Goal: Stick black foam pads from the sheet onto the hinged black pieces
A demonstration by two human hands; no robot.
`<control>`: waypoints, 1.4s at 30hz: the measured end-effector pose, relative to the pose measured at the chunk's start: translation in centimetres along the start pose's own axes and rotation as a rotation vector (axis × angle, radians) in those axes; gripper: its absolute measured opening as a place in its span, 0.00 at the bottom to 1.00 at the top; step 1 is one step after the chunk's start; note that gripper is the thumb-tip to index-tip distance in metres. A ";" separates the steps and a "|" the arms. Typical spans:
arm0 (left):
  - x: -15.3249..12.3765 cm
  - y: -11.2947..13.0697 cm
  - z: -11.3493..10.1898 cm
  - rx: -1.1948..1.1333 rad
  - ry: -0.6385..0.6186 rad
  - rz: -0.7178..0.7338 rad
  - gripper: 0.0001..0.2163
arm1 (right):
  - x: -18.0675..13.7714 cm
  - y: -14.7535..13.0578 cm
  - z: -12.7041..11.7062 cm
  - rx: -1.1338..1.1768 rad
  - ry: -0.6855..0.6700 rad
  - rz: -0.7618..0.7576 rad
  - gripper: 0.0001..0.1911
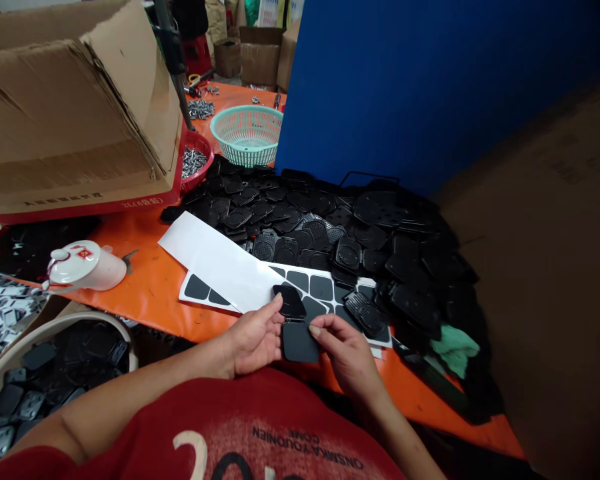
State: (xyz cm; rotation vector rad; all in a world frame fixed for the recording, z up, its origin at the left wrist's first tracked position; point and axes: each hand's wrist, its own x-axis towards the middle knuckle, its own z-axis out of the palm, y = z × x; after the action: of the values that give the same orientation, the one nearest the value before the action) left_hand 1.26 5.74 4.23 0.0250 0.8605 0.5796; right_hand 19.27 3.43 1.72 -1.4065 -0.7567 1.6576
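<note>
A hinged black plastic piece (294, 305), unfolded into two square panels, is held in front of my shirt. My left hand (257, 337) grips it from the left, thumb on the upper panel and fingers behind. At the right edge of the lower panel, my right hand (347, 350) pinches with thumb and forefinger. That panel's smooth dark face (300, 343) resembles the rounded black stickers (321, 288) on the white backing sheet (184, 291); whether a separate sticker lies on it I cannot tell. Blank white paper (205, 250) partly covers the sheet.
Black plastic pieces (280, 213) are heaped behind the sheet on the orange table (150, 293). To the left are a lidded white cup (97, 267), a cardboard box (70, 113) and a tub of parts (130, 340). A green basket (247, 133), blue panel (380, 87) and green cloth (455, 348) stand farther off.
</note>
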 end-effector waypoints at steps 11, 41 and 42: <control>-0.2 0.1 0.4 0.007 0.044 0.001 0.19 | 0.2 0.3 0.0 -0.054 0.005 -0.023 0.15; 0.0 -0.3 -0.1 -0.010 0.024 0.019 0.18 | 0.1 0.9 0.1 -0.292 0.057 -0.163 0.16; 0.0 -0.3 -0.1 -0.009 0.016 0.018 0.18 | 0.0 0.9 0.1 -0.317 0.057 -0.176 0.15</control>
State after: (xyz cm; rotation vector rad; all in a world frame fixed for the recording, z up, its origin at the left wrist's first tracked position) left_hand 1.35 5.42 4.10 0.0198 0.8741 0.6011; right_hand 18.95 3.04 0.97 -1.5457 -1.1139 1.3999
